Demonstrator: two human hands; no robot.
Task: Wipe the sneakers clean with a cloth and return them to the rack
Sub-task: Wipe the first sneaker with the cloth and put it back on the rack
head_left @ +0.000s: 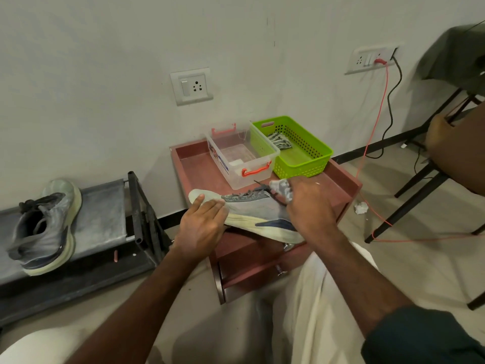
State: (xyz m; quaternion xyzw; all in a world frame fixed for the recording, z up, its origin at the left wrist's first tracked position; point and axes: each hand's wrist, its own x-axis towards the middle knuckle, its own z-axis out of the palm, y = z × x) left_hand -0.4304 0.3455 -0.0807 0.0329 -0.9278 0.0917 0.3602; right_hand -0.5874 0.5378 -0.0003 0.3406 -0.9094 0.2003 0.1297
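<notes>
I'm pressing my flat left hand [203, 224] on the sneaker [258, 214], right hand [309, 206] gripping a cloth [284, 189]; another cloth [279, 140] is lying in the green basket [312, 145].

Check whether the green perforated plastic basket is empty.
No, the green perforated plastic basket holds a grey patterned cloth at its far end.

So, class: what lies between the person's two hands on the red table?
In the head view, the grey sneaker spans the stretch: left hand presses its toe, right hand holds a cloth at its laces.
</notes>
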